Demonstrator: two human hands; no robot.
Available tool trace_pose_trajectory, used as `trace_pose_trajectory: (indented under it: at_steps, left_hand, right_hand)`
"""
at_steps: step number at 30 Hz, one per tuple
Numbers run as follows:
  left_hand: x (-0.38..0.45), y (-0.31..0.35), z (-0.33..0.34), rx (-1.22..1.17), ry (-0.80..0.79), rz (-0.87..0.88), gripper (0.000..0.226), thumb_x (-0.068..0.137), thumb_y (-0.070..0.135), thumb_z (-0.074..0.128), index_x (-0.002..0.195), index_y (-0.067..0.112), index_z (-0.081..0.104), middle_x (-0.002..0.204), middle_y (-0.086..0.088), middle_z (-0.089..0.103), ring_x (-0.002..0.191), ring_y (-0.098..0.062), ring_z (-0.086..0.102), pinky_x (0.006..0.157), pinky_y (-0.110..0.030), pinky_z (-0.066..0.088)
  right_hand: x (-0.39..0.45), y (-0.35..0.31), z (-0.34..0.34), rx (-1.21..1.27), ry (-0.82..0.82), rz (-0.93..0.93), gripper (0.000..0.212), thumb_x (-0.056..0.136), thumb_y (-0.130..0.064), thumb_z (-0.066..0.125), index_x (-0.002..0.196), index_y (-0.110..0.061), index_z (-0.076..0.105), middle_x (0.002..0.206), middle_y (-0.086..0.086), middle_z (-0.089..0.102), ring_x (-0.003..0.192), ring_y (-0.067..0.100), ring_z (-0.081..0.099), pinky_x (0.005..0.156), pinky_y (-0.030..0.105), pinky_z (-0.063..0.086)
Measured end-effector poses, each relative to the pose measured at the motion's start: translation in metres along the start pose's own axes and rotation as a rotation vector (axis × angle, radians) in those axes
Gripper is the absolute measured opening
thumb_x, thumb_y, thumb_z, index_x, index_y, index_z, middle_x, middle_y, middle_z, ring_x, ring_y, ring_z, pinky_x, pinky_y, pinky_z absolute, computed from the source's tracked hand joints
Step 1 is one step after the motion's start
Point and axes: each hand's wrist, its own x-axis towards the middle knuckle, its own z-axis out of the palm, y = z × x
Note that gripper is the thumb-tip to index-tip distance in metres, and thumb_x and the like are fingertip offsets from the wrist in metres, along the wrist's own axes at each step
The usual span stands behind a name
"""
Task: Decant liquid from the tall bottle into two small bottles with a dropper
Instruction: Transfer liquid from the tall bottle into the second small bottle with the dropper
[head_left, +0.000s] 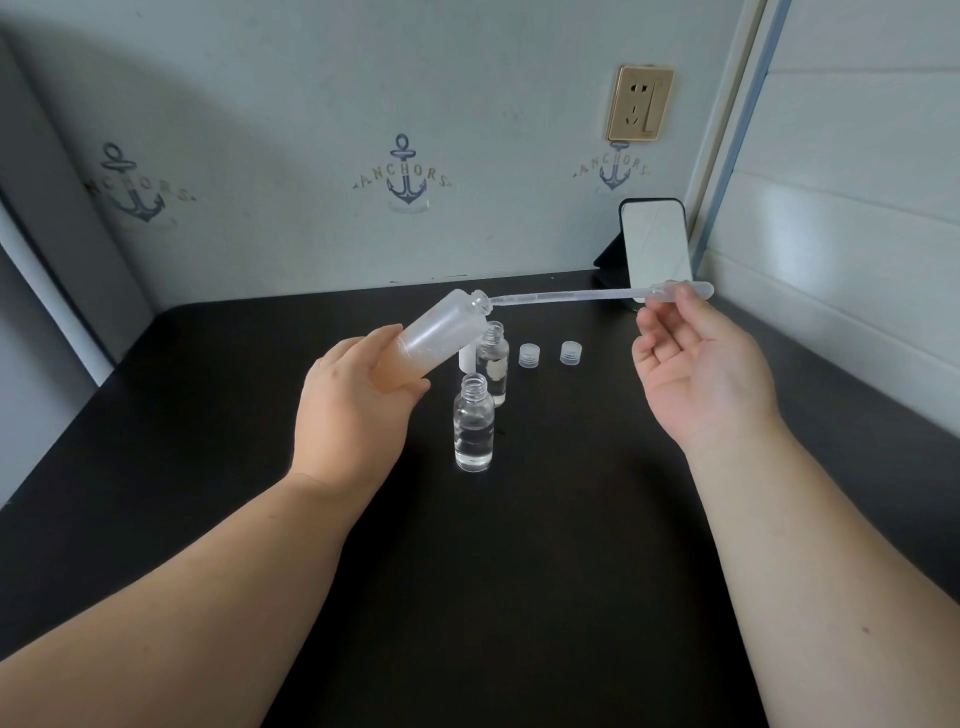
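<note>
Place: a room in a home, a desk corner.
Wall: pale wallpaper (311, 104) printed with navy anchors (408, 174) and the word "ANCHORS".
Power: a gold socket (640, 102) with a switch, set in that wall.
Surface: a black desk (519, 571) pushed into the corner.
Right side: white panelling (857, 182) behind a pale frame.
Personal item: a phone (657, 244) propped on a stand at the desk's back corner.
</note>
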Motion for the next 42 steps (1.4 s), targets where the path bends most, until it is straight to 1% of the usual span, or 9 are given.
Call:
trace_pose_trajectory:
  at_steps: [6, 9, 12, 18, 23, 31, 35, 39, 42]
  left_hand:
    - [-0.001, 0.001, -0.001, -0.082, -0.031, -0.049, 0.038, 0.085, 0.037, 0.075, 0.117, 0.047, 0.057, 0.1, 0.024, 0.062, 0.095, 0.002, 0.056, 0.075, -0.018, 0.04]
    - [-0.001, 0.001, -0.001, -0.122, -0.037, -0.071, 0.039, 0.085, 0.04, 0.076, 0.113, 0.053, 0.053, 0.096, 0.031, 0.06, 0.091, 0.001, 0.06, 0.077, -0.024, 0.048]
    - [-0.001, 0.001, 0.0, -0.16, -0.066, -0.12, 0.041, 0.085, 0.041, 0.077, 0.118, 0.049, 0.053, 0.101, 0.026, 0.062, 0.091, -0.005, 0.065, 0.082, -0.033, 0.057]
    - [-0.001, 0.002, 0.004, -0.152, -0.074, -0.129, 0.043, 0.086, 0.043, 0.077, 0.117, 0.044, 0.047, 0.094, 0.03, 0.056, 0.084, 0.031, 0.05, 0.06, -0.008, 0.039]
    - [0.0, 0.002, 0.003, -0.156, -0.084, -0.144, 0.045, 0.084, 0.044, 0.078, 0.12, 0.041, 0.051, 0.095, 0.032, 0.056, 0.084, 0.013, 0.058, 0.064, -0.008, 0.039]
    - [0.0, 0.002, 0.004, -0.155, -0.091, -0.149, 0.056, 0.084, 0.046, 0.078, 0.131, 0.03, 0.054, 0.106, 0.024, 0.059, 0.09, 0.008, 0.056, 0.069, -0.011, 0.04]
    - [0.0, 0.002, 0.003, -0.166, -0.119, -0.167, 0.06, 0.084, 0.047, 0.077, 0.135, 0.028, 0.051, 0.114, 0.019, 0.06, 0.099, -0.003, 0.06, 0.071, -0.013, 0.042]
    - [-0.002, 0.005, 0.0, -0.192, -0.146, -0.179, 0.063, 0.085, 0.05, 0.075, 0.138, 0.029, 0.048, 0.11, 0.024, 0.056, 0.095, 0.001, 0.058, 0.071, -0.013, 0.041]
    - [-0.006, 0.008, -0.005, -0.282, -0.137, -0.203, 0.051, 0.09, 0.042, 0.071, 0.135, 0.034, 0.049, 0.11, 0.026, 0.057, 0.097, 0.004, 0.059, 0.073, -0.016, 0.045]
  right_hand:
    - [0.0, -0.002, -0.001, 0.077, 0.028, 0.0, 0.006, 0.089, -0.013, 0.075, 0.088, -0.008, 0.077, 0.084, 0.004, 0.075, 0.069, 0.016, 0.07, 0.06, 0.023, 0.051]
    - [0.001, -0.003, -0.002, 0.11, 0.045, -0.004, 0.008, 0.089, -0.012, 0.075, 0.083, -0.008, 0.079, 0.081, 0.003, 0.074, 0.07, 0.016, 0.07, 0.06, 0.023, 0.051]
    - [0.001, -0.003, -0.003, 0.111, 0.045, -0.002, 0.013, 0.089, -0.011, 0.074, 0.078, -0.009, 0.081, 0.079, 0.003, 0.073, 0.071, 0.017, 0.07, 0.06, 0.023, 0.052]
    - [0.001, -0.004, -0.003, 0.125, 0.039, -0.002, 0.008, 0.087, -0.01, 0.074, 0.082, -0.006, 0.078, 0.078, 0.004, 0.072, 0.069, 0.017, 0.069, 0.061, 0.024, 0.052]
    - [0.0, -0.004, -0.001, 0.105, 0.029, -0.007, 0.01, 0.088, -0.01, 0.073, 0.08, -0.006, 0.078, 0.076, 0.004, 0.071, 0.065, 0.016, 0.066, 0.058, 0.024, 0.05]
    - [-0.001, -0.004, 0.002, 0.067, -0.025, -0.004, 0.015, 0.091, -0.011, 0.07, 0.079, -0.007, 0.08, 0.077, 0.004, 0.071, 0.064, 0.016, 0.066, 0.059, 0.023, 0.05]
    - [-0.001, -0.003, 0.002, 0.045, -0.044, -0.005, 0.011, 0.09, -0.011, 0.07, 0.084, -0.007, 0.078, 0.078, 0.004, 0.071, 0.064, 0.016, 0.065, 0.058, 0.023, 0.05]
    - [-0.001, -0.002, 0.001, 0.002, -0.063, -0.013, 0.015, 0.089, -0.013, 0.071, 0.076, -0.01, 0.079, 0.076, 0.003, 0.07, 0.064, 0.016, 0.064, 0.059, 0.023, 0.05]
    - [-0.001, -0.002, 0.001, -0.007, -0.074, -0.018, 0.013, 0.088, -0.013, 0.072, 0.077, -0.011, 0.078, 0.076, 0.003, 0.07, 0.064, 0.016, 0.065, 0.059, 0.023, 0.05]
